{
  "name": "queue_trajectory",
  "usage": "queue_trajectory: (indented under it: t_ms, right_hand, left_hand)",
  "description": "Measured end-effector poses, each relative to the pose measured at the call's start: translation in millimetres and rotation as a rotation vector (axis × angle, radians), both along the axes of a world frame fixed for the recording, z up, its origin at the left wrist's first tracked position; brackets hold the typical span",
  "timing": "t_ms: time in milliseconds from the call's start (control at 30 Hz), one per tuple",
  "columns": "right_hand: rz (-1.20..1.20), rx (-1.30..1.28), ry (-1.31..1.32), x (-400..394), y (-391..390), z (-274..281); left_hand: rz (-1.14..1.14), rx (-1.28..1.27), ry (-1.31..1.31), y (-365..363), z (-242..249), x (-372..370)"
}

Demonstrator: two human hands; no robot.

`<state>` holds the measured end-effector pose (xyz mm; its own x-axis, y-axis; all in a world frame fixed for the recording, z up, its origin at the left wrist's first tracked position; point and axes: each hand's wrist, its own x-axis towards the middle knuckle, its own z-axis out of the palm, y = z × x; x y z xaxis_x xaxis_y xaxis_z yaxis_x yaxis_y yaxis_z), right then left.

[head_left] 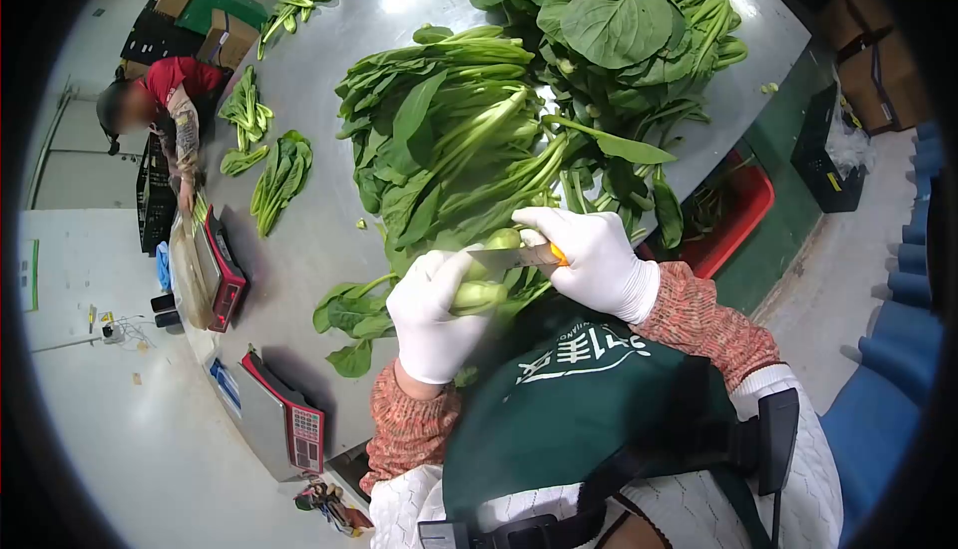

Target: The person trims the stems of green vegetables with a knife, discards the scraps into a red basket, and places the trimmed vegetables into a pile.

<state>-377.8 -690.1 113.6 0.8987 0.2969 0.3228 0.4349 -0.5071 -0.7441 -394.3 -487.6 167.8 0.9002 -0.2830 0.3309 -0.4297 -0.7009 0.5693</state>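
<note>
My left hand (436, 311), in a white glove, is closed around the pale stem end of a leafy green vegetable (479, 296), whose leaves spread left toward the table edge. In my right hand (597, 262), also gloved, is a knife with an orange handle (559, 255). Its blade (514, 259) points left and lies against the stem end, between my hands. Just beyond them lies a wide pile of leafy greens (449, 140) with long stems. A second heap of greens (619, 25) is at the top right.
Metal table (329, 200) holds small bunches (283, 180) and two red-edged scales (222, 268) (299, 429) at left. Beyond, a co-worker in red (185, 80) reaches to one scale. A red bin (743, 215) and black crate (830, 155) stand at right.
</note>
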Motion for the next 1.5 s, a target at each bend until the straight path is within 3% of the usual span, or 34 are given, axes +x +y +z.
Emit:
queue_trajectory:
  t_ms: [133,233,267,300,367,400,433,500,567,733,800,867,900,1000,1100,1133,1167,1233,1300,1400,1500]
  right_hand:
    - [0.039,0.045,0.062,0,-1,-8]
    - [0.002,-0.238,0.397,9,-11,-53]
    - [-0.009,-0.115,0.279,8,-11,-63]
    - [0.035,0.064,0.412,9,-14,-71]
    - [0.109,0.437,0.707,7,-8,-34]
    - [0.211,0.616,0.708,9,-4,-24]
    - [0.312,0.573,0.724,13,-7,1]
    - [0.295,0.385,0.327,10,10,-2]
    - [0.209,0.149,0.221,9,14,7]
    - [0.257,-0.021,0.366,5,12,-6]
    - [0.265,0.027,0.396,5,13,-13]
    - [0.252,0.058,0.388,8,12,-27]
    - [0.221,-0.066,0.418,14,6,-31]
    - [0.235,-0.568,0.418,32,-12,-51]
    - [0.079,-0.405,0.242,63,-31,-71]
    - [0.017,-0.413,0.2,80,-35,-84]
    - [-0.039,-0.408,0.151,95,-36,-97]
    - [-0.052,-0.56,0.016,116,-38,-123]
    - [-0.037,-0.729,0.084,121,-38,-145]
    - [-0.057,-0.686,-0.001,120,-42,-151]
    - [-0.094,-0.64,0.067,100,-36,-83]
  left_hand:
    - [-0.019,-0.07,0.06,3,-3,-2]
    - [-0.033,-0.132,0.096,11,-8,0]
    - [-0.039,-0.146,0.108,14,-9,2]
    - [-0.037,-0.16,0.128,18,-10,0]
    - [-0.005,-0.153,0.312,25,-11,2]
    - [-0.013,-0.172,0.35,24,-10,4]
    - [-0.022,-0.194,0.387,21,-8,5]
    - [-0.073,-0.178,0.413,22,-15,6]
    - [-0.1,-0.139,0.407,24,-20,8]
    - [-0.087,0.124,0.305,30,-22,6]
    - [-0.084,0.194,0.283,35,-18,5]
    - [0.008,0.303,0.195,50,-15,8]
    - [0.053,0.357,0.15,61,-12,10]
    - [0.287,0.174,0.204,103,16,13]
    - [0.352,-0.212,0.198,146,35,5]
    - [0.51,-0.491,0.344,146,48,-2]
    - [0.416,-0.689,0.286,154,43,-4]
    - [0.36,-0.787,0.274,147,41,0]
    - [0.185,-1.014,0.347,138,32,5]
    - [0.16,-1.061,0.507,133,35,6]
    - [0.228,-0.949,0.52,129,34,7]
